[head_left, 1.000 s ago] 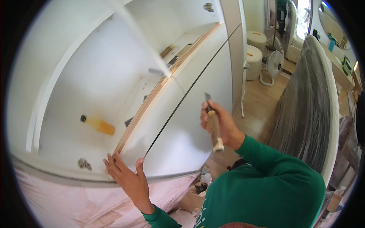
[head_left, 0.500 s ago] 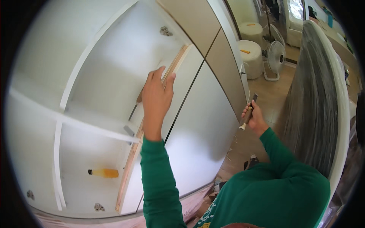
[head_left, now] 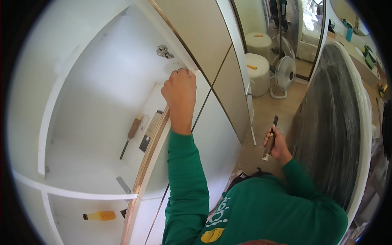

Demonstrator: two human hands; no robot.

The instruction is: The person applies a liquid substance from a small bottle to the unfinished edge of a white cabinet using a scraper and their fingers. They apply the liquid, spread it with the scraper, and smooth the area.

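My left hand [head_left: 180,90] is curled over the far end of a bare wooden strip [head_left: 152,149] on the front edge of a white cabinet [head_left: 81,122]. Its fingertips are hidden from view. In my right hand [head_left: 279,145], off to the right above the floor, I grip a chisel [head_left: 269,148] by its wooden handle, the dark blade pointing up and away. Inside the cabinet, by the strip, lie a tool with a wooden handle and thin dark shaft [head_left: 133,130] and a flat tool with a dark blade [head_left: 146,141].
A bottle of orange liquid [head_left: 100,215] lies in the near compartment, and a grey metal piece [head_left: 123,184] beside the divider. A metal hinge [head_left: 164,51] sits on the far wall. Right are a plastic-wrapped panel [head_left: 326,122], a white fan [head_left: 284,73] and a round stool [head_left: 258,73].
My left hand has moved forward along the strip, and its spread fingers have curled over the far end. The view has shifted, uncovering the tools inside. My right hand still holds the chisel.
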